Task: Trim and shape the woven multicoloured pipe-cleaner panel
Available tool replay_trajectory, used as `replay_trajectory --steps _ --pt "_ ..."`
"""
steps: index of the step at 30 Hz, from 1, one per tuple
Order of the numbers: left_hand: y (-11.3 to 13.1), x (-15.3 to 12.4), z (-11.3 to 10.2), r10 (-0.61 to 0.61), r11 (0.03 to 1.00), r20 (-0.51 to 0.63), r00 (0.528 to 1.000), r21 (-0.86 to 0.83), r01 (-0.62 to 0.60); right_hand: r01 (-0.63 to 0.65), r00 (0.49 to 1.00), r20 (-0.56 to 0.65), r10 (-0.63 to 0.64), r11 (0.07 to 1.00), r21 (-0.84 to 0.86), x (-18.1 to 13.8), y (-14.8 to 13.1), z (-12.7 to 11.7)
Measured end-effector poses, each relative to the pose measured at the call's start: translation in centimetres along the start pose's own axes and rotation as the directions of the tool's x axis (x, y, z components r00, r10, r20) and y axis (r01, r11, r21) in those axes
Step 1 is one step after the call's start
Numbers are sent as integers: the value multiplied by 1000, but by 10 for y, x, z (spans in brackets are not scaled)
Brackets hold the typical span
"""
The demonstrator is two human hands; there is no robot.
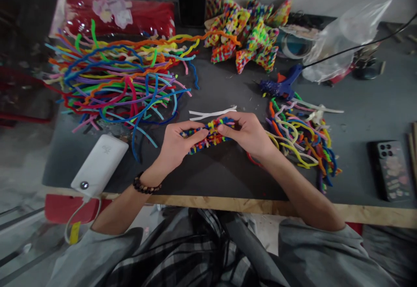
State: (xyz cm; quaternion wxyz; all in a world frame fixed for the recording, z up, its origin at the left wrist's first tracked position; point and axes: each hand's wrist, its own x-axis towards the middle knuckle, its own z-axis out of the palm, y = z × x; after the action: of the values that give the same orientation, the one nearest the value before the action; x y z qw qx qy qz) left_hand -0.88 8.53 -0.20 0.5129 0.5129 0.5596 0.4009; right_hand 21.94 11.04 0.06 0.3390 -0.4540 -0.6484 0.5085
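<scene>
Between my two hands is a woven strip of multicoloured pipe cleaners (pixel 213 137), held just above the dark tabletop. My left hand (pixel 180 141) grips its left end, thumb pressed on the top face. At the other end my right hand (pixel 246 133) pinches the strip, its thumb close to the left one. The fingers beneath the strip are mostly hidden. Two white strips (pixel 208 114) lie crossed on the table just beyond my hands.
Loose pipe cleaners (pixel 124 78) are heaped at left, with a smaller tangle (pixel 302 135) at right. A blue glue gun (pixel 282 85) lies before colourful woven stars (pixel 247 31). A white power bank (pixel 100 165) and a phone (pixel 391 169) lie near the table's wooden edge (pixel 208 202).
</scene>
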Motion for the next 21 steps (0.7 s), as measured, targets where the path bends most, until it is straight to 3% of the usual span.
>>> replay_trajectory --steps 2,5,10,16,21 --pt "2 -1 1 24 998 -31 999 52 -22 22 1000 -21 -23 998 -56 -1 -3 3" --pt "4 -3 1 74 985 -65 995 160 -63 118 983 -107 -152 955 -273 -5 -12 9" --pt "6 -5 2 105 976 -31 994 192 -98 278 892 -108 -439 720 -636 -12 -19 21" --pt "4 -5 3 160 969 3 987 191 -158 336 823 -63 -565 572 -748 -13 -11 24" --pt "4 -4 2 127 977 -16 992 174 -123 459 712 46 -701 416 -785 -14 -5 21"
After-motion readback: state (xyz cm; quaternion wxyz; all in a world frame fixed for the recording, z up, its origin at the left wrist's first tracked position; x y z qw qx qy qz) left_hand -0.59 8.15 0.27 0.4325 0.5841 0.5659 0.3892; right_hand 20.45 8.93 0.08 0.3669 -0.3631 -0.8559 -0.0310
